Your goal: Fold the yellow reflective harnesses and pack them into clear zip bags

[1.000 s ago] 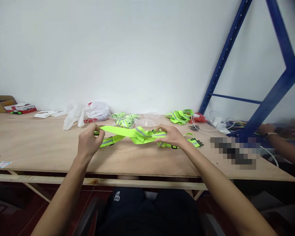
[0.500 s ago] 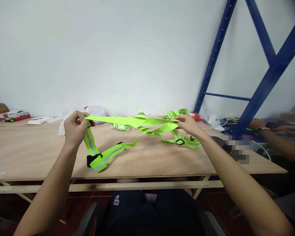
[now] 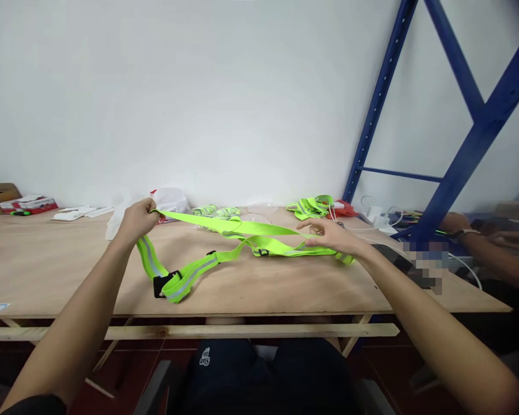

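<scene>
A neon-yellow reflective strap vest (image 3: pixel 194 271) with grey stripes and black buckles stretches across the wooden table (image 3: pixel 90 271). My left hand (image 3: pixel 139 219) pinches one of its straps, raised above the table at the left. From there the strap runs taut toward the middle, and a loop with a wide black buckle (image 3: pixel 160 285) rests near the front edge. At the right, my right hand (image 3: pixel 324 235) has its thumb and fingers apart over the vest's other end. Whether its fingertips touch the webbing is hard to tell.
Behind lie a bundle of similar yellow straps (image 3: pixel 309 206), bagged strap packs (image 3: pixel 216 212) and a white plastic bag (image 3: pixel 170 200). A blue metal rack (image 3: pixel 447 155) stands at right, with a co-worker's arm (image 3: pixel 488 248) beyond. Boxes (image 3: pixel 28 204) sit far left.
My right hand has opened and dropped slightly, off the straps it was holding. The vest's right side has sunk to the table. My left hand has shifted a little left, still gripping.
</scene>
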Available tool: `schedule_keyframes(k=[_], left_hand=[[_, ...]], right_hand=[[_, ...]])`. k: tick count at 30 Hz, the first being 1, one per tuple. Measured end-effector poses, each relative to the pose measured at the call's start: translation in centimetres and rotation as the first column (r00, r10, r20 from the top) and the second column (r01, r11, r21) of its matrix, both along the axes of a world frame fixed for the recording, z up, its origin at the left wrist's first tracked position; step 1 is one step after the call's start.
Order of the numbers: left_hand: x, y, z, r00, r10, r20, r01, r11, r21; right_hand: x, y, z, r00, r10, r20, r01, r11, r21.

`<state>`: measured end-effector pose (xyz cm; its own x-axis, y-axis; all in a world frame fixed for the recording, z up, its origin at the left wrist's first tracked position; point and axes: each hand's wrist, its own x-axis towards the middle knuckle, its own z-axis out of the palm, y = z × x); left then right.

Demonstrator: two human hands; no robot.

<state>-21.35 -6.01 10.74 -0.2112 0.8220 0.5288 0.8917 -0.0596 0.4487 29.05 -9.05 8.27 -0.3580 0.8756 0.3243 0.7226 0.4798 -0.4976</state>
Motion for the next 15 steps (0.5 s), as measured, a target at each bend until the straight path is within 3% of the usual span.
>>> schedule_keyframes(k=[4, 8, 11, 13, 15], left_hand=[[-0.8, 1.6, -2.3, 0.991, 0.001, -0.134, -0.021, 0.989, -0.145], [-0.1, 2.0, -5.0, 0.954, -0.127, -0.272, 0.059, 0.968, -0.245], [0.9, 1.8, -6.1, 0.930, -0.252, -0.266, 0.164, 0.936, -0.311], [1.6, 1.5, -6.2, 0.897, -0.387, -0.213, 0.278, 0.869, -0.410], [2.4, 1.2, -5.8, 0.880, -0.436, -0.187, 0.320, 0.837, -0.444]], right_hand=[[-1.1, -1.9, -0.7, 0.949, -0.004, 0.316, -0.064, 0.977, 0.206], [-1.4, -3.8, -1.5, 0.864, -0.008, 0.503, -0.131, 0.962, 0.240], [-1.3, -4.5, -1.4, 0.847, 0.005, 0.531, -0.142, 0.966, 0.217], [-1.2, -4.7, -0.9, 0.870, 0.003, 0.492, -0.128, 0.967, 0.221], [-1.1, -4.6, -0.3, 0.900, -0.007, 0.435, -0.105, 0.967, 0.232]])
